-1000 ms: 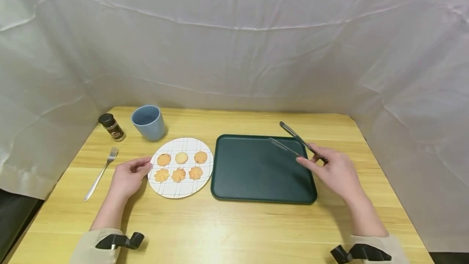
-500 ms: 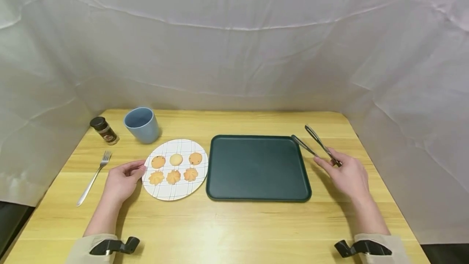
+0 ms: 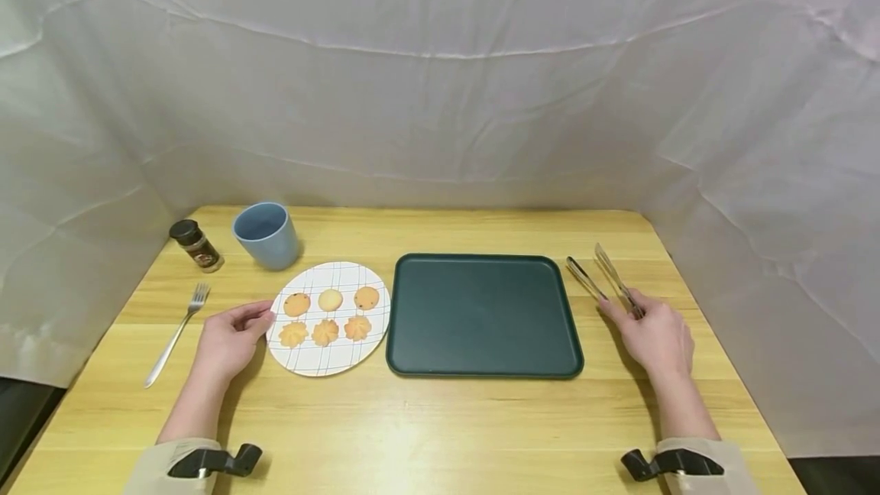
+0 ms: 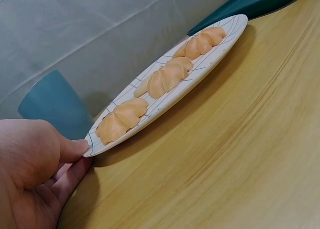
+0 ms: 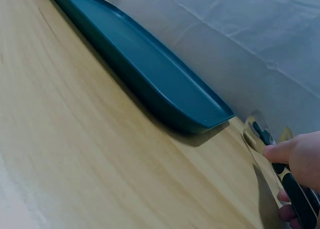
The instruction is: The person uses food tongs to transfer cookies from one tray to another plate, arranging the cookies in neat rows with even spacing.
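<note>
My left hand (image 3: 230,336) pinches the left rim of a round white plate (image 3: 323,361) with a checked line pattern. In the left wrist view the thumb (image 4: 74,150) lies on the rim and the fingers curl beneath. Two rows of cookies sit on the plate: round ones at the back, flower-shaped cookies (image 3: 325,332) in front. On the right, my right hand (image 3: 656,336) grips a pair of metal tongs (image 3: 622,287), whose arms are spread and point away from me, just beyond the tray's right edge. Nothing is between their tips. The right wrist view shows dark grips on the tongs (image 5: 299,201).
A dark green rectangular tray (image 3: 484,315) lies between the plate and the tongs. Behind the plate stands a blue cup (image 3: 268,239); left of it are a black-capped spice jar (image 3: 197,245) and a fork (image 3: 177,334). Pale cloth (image 3: 440,113) hangs around the table's back and sides.
My right hand has carried the tongs from over the tray to the table's right side and lowered them. The head view shifted slightly; the left hand stays at the plate's rim.
</note>
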{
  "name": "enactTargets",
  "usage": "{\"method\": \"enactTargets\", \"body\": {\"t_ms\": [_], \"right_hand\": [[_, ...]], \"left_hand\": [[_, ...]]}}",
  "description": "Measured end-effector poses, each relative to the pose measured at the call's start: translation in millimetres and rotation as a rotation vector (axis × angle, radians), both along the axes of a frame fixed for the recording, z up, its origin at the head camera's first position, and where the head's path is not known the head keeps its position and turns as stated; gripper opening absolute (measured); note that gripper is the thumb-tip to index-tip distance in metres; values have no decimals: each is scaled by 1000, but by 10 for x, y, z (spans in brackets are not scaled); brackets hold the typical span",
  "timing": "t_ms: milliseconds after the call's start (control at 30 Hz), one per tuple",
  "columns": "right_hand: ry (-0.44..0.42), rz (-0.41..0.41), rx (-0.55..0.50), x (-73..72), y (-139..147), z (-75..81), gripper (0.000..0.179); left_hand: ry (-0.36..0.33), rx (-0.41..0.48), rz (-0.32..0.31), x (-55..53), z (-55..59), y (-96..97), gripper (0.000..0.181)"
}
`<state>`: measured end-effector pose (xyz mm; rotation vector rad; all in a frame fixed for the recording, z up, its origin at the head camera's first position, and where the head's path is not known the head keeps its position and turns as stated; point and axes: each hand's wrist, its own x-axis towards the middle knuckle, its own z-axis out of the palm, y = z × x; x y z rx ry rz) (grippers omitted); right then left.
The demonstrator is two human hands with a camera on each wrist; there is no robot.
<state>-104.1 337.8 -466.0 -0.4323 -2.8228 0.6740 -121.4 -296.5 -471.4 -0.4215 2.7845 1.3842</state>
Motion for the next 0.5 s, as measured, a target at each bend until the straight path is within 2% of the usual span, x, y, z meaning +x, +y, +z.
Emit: {"method": "enactTargets", "body": {"t_ms": [367, 500], "right_hand": [[-64, -50, 11, -36, -56, -7, 78], [-75, -60, 23, 9, -22, -17, 77]], "left_hand": [[4, 16, 1, -3, -12, -48, 44], [44, -11, -41, 4, 36, 15, 44]]}}
